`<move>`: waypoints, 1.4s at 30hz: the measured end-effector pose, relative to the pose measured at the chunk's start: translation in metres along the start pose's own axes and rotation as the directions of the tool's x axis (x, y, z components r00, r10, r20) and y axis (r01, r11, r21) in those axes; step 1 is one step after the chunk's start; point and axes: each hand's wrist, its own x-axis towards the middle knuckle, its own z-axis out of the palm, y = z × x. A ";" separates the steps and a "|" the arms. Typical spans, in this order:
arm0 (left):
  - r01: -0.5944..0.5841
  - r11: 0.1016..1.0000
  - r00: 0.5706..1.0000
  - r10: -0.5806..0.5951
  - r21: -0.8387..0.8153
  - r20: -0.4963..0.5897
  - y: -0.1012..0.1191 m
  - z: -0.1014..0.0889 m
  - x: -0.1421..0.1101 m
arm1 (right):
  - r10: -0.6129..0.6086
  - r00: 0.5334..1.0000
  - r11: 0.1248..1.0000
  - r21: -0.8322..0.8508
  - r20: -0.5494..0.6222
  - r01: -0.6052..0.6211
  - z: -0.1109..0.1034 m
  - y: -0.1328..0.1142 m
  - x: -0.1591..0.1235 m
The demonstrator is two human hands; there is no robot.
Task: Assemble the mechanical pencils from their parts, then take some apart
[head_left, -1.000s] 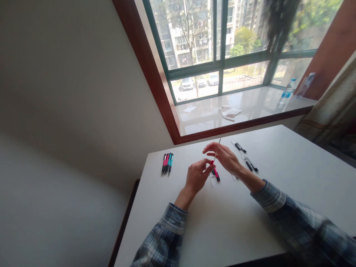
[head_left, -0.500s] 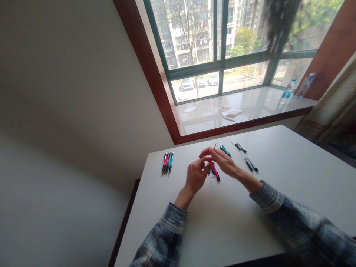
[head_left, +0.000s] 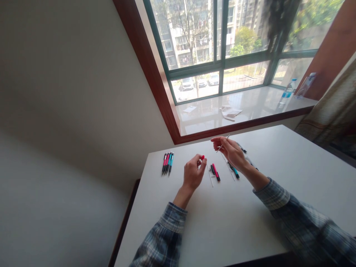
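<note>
My left hand (head_left: 193,174) is closed in a pinch on a small red pen part (head_left: 203,157), most of it hidden by the fingers. Up and to the right, my right hand (head_left: 233,155) grips a thin pen refill (head_left: 227,137) that slants out between thumb and fingers. On the table between the hands lie a pink pen barrel (head_left: 215,172), a black pen grip (head_left: 212,170) and a white refill (head_left: 210,178). A teal pen barrel (head_left: 236,172) lies under my right wrist, partly covered, with another thin refill (head_left: 230,171) beside it.
Several whole pens (head_left: 167,163) lie in a row at the left of the white table (head_left: 222,218). Black and clear pen parts (head_left: 251,162) show past my right hand. Behind the table, a window sill (head_left: 204,122) holds papers and plastic bottles (head_left: 287,91).
The hands have parted. My right hand has moved up and right with the refill, while my left hand has shifted slightly left with the red part. The pink barrel now shows fully.
</note>
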 end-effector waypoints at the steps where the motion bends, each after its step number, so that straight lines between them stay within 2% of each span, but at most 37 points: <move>1: 0.016 1.000 1.000 -0.016 0.009 -0.021 -0.002 0.000 0.000 | 0.012 1.000 0.998 -0.059 -0.008 -0.012 -0.003 0.003 0.001; 5: 0.041 0.999 0.997 -0.039 0.034 -0.066 -0.006 -0.001 0.002 | 0.086 0.995 0.929 -0.364 0.057 -0.059 -0.008 0.020 0.005; 8: 0.038 0.998 0.996 -0.035 0.040 -0.077 -0.003 -0.002 0.004 | 0.093 0.991 0.781 -0.624 0.097 -0.013 -0.005 0.028 0.006; 11: 0.034 0.998 0.996 -0.030 0.046 -0.082 0.003 -0.003 0.005 | 0.122 0.986 0.613 -0.790 0.110 0.012 0.000 0.029 0.009; 15: 0.045 0.998 0.992 -0.039 0.047 -0.120 0.014 -0.007 0.004 | 0.102 0.984 0.478 -0.875 0.144 0.078 0.006 0.027 0.014; 19: 0.024 0.999 0.986 -0.017 0.038 -0.167 0.022 -0.011 0.004 | 0.087 0.978 0.411 -0.901 0.188 0.137 0.009 0.025 0.017; 23: 0.023 0.999 0.986 -0.018 0.026 -0.167 0.025 -0.011 0.005 | 0.080 0.976 0.372 -0.915 0.202 0.158 0.010 0.025 0.015; 30: 0.032 0.999 0.987 -0.028 0.023 -0.157 0.022 -0.009 0.005 | 0.103 0.974 0.390 -0.909 0.200 0.145 0.011 0.024 0.012; 36: 0.053 0.998 0.986 -0.049 0.020 -0.158 0.015 -0.006 0.004 | 0.069 0.980 0.424 -0.895 0.186 0.140 0.008 0.027 0.008; 38: 0.053 0.998 0.989 -0.050 0.020 -0.137 0.012 -0.004 0.003 | 0.044 0.989 0.517 -0.850 0.140 0.098 0.003 0.030 0.007; 42: 0.032 0.998 0.997 -0.029 0.045 -0.068 0.004 -0.001 -0.001 | 0.027 0.998 0.819 -0.573 0.050 0.006 -0.005 0.033 0.007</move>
